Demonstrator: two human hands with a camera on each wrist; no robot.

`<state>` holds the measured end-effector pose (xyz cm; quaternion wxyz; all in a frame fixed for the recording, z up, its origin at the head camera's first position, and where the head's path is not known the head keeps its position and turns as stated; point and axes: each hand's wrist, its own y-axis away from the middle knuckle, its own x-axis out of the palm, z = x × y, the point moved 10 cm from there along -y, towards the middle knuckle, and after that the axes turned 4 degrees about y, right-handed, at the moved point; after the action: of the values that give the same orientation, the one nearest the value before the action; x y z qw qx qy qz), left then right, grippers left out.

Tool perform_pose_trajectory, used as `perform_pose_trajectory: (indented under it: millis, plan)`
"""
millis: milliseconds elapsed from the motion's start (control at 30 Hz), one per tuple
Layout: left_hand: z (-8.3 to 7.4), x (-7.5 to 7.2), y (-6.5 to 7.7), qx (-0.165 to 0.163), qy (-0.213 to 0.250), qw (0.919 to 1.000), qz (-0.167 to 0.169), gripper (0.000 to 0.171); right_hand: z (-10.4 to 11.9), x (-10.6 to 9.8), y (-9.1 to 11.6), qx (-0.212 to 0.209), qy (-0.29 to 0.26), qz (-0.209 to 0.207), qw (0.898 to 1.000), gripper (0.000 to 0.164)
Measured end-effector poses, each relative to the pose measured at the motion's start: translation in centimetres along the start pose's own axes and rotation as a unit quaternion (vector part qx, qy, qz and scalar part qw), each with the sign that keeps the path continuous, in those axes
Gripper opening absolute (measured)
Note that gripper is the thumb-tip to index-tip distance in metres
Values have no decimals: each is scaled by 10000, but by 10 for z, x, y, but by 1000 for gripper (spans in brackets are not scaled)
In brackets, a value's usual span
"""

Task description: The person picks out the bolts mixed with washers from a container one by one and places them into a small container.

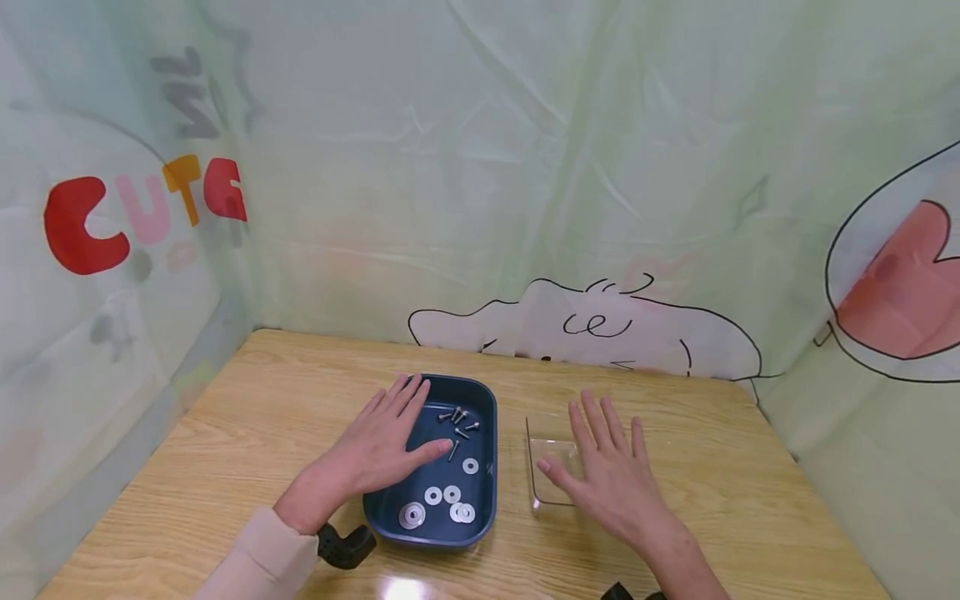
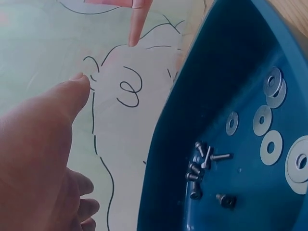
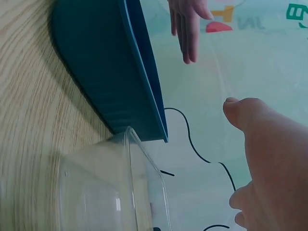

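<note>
My left hand (image 1: 386, 442) hovers with straight, spread fingers over the left side of a dark blue tray (image 1: 488, 467). Inside the tray, several small metal screws (image 1: 460, 417) lie toward the far end. Several flat washers (image 1: 452, 494) are scattered nearer to me, some overlapping. To the right stands a clear plastic box (image 1: 534, 475), partly hidden by my right hand (image 1: 618, 479). That hand is also flat with fingers spread, held above the box and gripping nothing. In the left wrist view the screws (image 2: 195, 175) sit in a loose cluster beside the washers (image 2: 262, 120).
The tray and box stand side by side on a wooden table (image 1: 285, 400), with a gap between them. Behind the table hangs a pale printed curtain (image 1: 420, 183), which also covers the left and right sides. A black wrist device (image 1: 345, 546) sits on the left wrist.
</note>
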<state>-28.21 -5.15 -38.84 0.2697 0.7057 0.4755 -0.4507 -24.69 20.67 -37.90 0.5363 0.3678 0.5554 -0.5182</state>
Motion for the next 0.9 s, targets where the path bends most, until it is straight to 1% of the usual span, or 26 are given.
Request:
perform_pose_trajectory:
  millis: [133, 200, 300, 433, 500, 600, 700, 900]
  plan:
    - [-3, 3, -2, -11, 220, 9997, 69, 96, 7, -1, 3, -77, -60, -40, 9999, 92]
    - [-3, 5, -3, -98, 408, 9991, 68, 95, 11, -1, 4, -110, -97, -53, 9999, 91]
    - [-1, 6, -5, -293, 810, 9963, 10, 93, 16, 1, 6, -141, -130, -60, 9998, 92]
    - [0, 8, -7, -498, 1274, 9906, -98, 82, 25, 5, 10, -217, -195, -130, 9995, 92]
    - [1, 9, -7, -565, 1406, 9884, -127, 75, 30, 7, 12, -247, -202, -134, 9994, 92]
    - [0, 10, -7, -623, 1527, 9862, -120, 67, 37, 14, 12, -246, -222, -16, 9994, 94]
    - [0, 13, -8, -626, 1578, 9854, -114, 59, 43, 21, 13, -235, -173, 116, 9995, 95]
    - [0, 21, -13, -599, 1880, 9803, -89, 44, 57, 30, 16, -330, -147, 240, 9991, 96]
